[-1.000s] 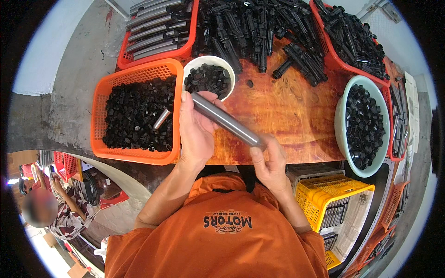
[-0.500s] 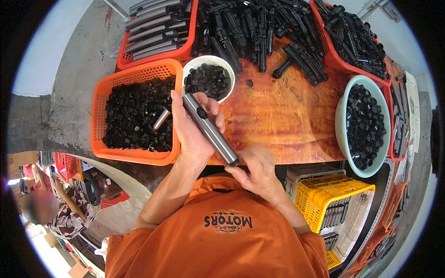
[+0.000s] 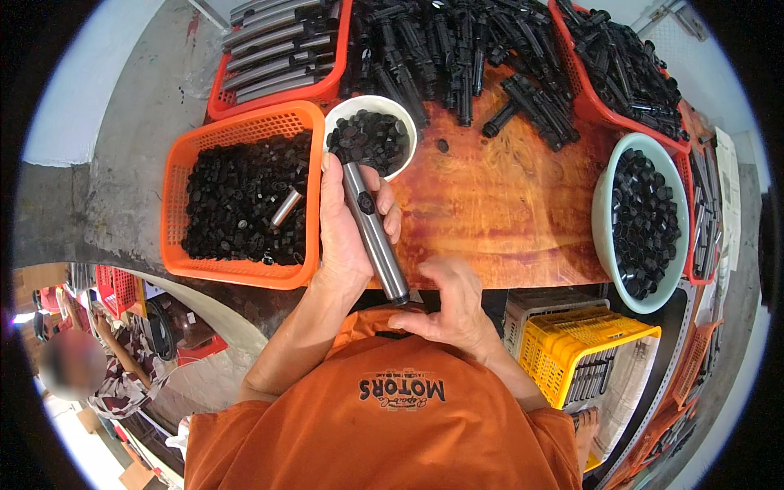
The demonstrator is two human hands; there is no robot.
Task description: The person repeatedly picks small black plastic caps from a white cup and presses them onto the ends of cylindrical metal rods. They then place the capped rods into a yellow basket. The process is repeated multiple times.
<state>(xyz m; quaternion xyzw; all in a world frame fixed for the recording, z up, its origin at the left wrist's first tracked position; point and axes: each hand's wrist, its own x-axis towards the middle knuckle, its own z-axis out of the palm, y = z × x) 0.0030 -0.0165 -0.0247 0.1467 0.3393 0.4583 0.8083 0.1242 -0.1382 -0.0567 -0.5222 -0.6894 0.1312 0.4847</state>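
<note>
Head view, left hand (image 3: 347, 233) clenched around grey metal tube (image 3: 374, 232) pointing twelve o'clock, right hand (image 3: 451, 306) cupped loosely at tube's six o'clock end, grasp unclear

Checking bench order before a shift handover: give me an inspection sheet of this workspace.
Surface: wooden bench, bare in the middle.
Job's things: grey metal tube, black piece at its far end.
Clutter: orange basket, white bowl and pale green bowl of small black parts; black rods heaped behind.
Grippers: left hand grips the tube; right hand at its near end.
Cables: nothing seen.
Surroundings: yellow crate below; another person lower left.
</note>
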